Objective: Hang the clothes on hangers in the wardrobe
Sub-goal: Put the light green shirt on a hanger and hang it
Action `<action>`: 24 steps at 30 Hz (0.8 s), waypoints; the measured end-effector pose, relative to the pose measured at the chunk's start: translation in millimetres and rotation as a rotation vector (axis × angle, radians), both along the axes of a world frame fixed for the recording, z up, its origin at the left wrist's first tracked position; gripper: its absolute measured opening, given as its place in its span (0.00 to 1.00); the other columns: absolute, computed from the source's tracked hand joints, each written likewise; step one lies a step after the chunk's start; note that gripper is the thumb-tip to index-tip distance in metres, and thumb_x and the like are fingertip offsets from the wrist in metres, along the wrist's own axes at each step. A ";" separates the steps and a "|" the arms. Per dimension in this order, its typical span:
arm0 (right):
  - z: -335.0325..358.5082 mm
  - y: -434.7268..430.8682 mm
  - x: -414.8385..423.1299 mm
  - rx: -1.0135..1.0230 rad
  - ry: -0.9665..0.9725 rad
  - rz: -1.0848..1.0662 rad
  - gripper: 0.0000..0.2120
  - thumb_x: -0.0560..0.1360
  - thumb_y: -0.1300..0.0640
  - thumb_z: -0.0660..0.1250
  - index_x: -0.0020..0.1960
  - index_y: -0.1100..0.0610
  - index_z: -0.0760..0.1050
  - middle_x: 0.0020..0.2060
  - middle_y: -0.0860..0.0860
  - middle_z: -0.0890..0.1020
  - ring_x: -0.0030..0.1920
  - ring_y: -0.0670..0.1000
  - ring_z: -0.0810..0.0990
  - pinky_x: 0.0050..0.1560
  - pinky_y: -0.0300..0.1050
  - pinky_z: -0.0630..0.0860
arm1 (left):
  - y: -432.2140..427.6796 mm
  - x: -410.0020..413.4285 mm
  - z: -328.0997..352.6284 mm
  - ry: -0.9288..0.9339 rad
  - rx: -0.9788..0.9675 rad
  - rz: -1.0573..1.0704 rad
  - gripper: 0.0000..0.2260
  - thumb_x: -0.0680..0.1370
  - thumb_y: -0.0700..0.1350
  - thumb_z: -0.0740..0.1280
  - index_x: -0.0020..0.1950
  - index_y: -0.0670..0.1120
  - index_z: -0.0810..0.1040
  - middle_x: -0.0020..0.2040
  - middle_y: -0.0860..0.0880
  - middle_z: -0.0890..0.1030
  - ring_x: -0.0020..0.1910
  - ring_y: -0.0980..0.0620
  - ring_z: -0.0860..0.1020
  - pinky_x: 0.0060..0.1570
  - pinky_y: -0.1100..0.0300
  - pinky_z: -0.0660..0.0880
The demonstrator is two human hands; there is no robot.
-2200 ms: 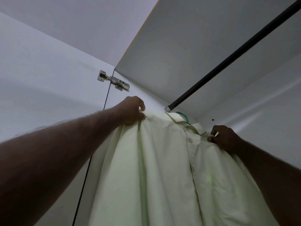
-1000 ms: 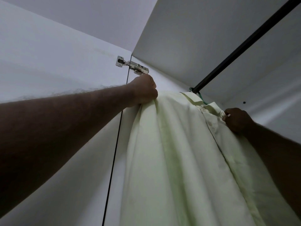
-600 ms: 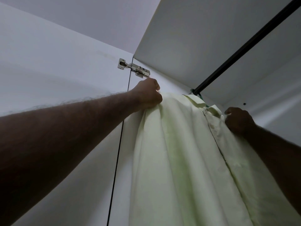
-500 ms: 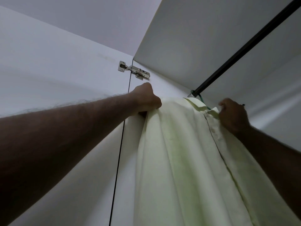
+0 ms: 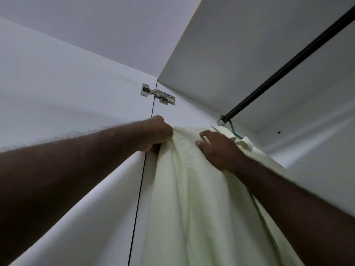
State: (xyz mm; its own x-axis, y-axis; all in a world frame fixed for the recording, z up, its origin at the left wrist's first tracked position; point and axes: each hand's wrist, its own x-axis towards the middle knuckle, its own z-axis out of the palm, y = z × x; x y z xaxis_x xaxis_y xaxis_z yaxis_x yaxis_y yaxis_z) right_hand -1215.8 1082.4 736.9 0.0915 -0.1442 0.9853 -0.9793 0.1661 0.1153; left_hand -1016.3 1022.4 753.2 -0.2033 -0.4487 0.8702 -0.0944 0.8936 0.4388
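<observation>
A pale green shirt hangs from a green hanger, whose hook sits over the left end of the black wardrobe rail. My left hand is closed on the shirt's left shoulder. My right hand lies on the shirt's front just below the collar, fingers spread against the cloth. Most of the hanger is hidden inside the shirt.
The white wardrobe door stands open at the left, joined by a metal hinge to the side panel. The wardrobe's top panel is just above the rail. The back wall is at the right.
My right hand has left the shirt's right collar side and moved left onto the front of the shirt. My left hand keeps its hold on the left shoulder.
</observation>
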 end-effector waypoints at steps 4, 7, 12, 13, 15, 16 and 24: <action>-2.2 -5.7 -9.4 0.262 -0.074 0.024 0.29 0.81 0.37 0.56 0.78 0.50 0.60 0.76 0.51 0.66 0.75 0.54 0.64 0.73 0.59 0.62 | -5.3 3.6 4.5 0.115 -0.050 0.047 0.09 0.78 0.40 0.60 0.38 0.42 0.67 0.37 0.44 0.70 0.37 0.47 0.69 0.35 0.62 0.69; -12.6 -10.5 -4.9 0.295 -0.091 0.014 0.34 0.80 0.36 0.55 0.80 0.51 0.53 0.78 0.52 0.60 0.78 0.54 0.59 0.75 0.58 0.59 | -1.7 13.0 -2.3 0.057 -0.205 0.111 0.14 0.78 0.48 0.68 0.38 0.40 0.72 0.34 0.45 0.72 0.35 0.46 0.71 0.34 0.59 0.67; -38.1 -9.8 3.8 0.350 -0.167 -0.052 0.39 0.80 0.35 0.57 0.81 0.48 0.41 0.81 0.54 0.45 0.80 0.55 0.45 0.77 0.60 0.53 | 3.1 18.9 -18.4 -0.181 -0.379 0.482 0.10 0.72 0.48 0.72 0.39 0.43 0.75 0.38 0.46 0.76 0.42 0.45 0.75 0.35 0.59 0.68; -42.9 -9.3 4.2 0.357 -0.170 -0.049 0.39 0.80 0.36 0.57 0.81 0.47 0.41 0.81 0.53 0.44 0.80 0.55 0.44 0.76 0.62 0.53 | 2.7 19.6 -20.7 -0.188 -0.372 0.502 0.13 0.72 0.49 0.72 0.36 0.45 0.72 0.36 0.47 0.74 0.40 0.46 0.74 0.32 0.59 0.66; -51.7 -6.9 4.5 0.370 -0.165 -0.038 0.38 0.79 0.36 0.58 0.81 0.44 0.42 0.81 0.53 0.42 0.80 0.56 0.44 0.76 0.62 0.54 | 6.4 23.5 -24.8 -0.188 -0.306 0.471 0.16 0.72 0.49 0.73 0.34 0.44 0.70 0.33 0.48 0.72 0.38 0.47 0.72 0.29 0.60 0.64; -56.1 -5.9 5.6 0.381 -0.160 -0.040 0.37 0.79 0.36 0.58 0.80 0.42 0.42 0.80 0.53 0.41 0.80 0.56 0.44 0.76 0.62 0.54 | 10.4 28.0 -28.0 -0.199 -0.253 0.433 0.17 0.72 0.48 0.74 0.33 0.42 0.71 0.33 0.48 0.72 0.37 0.48 0.73 0.29 0.60 0.65; -89.0 0.8 37.2 0.307 0.105 0.067 0.40 0.79 0.50 0.63 0.78 0.36 0.38 0.80 0.51 0.42 0.79 0.53 0.51 0.73 0.54 0.59 | 32.3 69.9 -55.0 -0.230 0.125 0.107 0.12 0.71 0.36 0.70 0.53 0.35 0.80 0.51 0.34 0.83 0.43 0.40 0.82 0.49 0.46 0.79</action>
State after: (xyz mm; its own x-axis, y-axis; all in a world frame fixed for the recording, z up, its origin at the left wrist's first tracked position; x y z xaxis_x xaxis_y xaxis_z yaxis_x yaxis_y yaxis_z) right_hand -1178.6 1083.2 647.9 0.2093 -0.4232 0.8816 -0.9672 0.0433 0.2504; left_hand -946.4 1054.7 698.2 -0.3348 -0.5794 0.7431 -0.2956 0.8134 0.5011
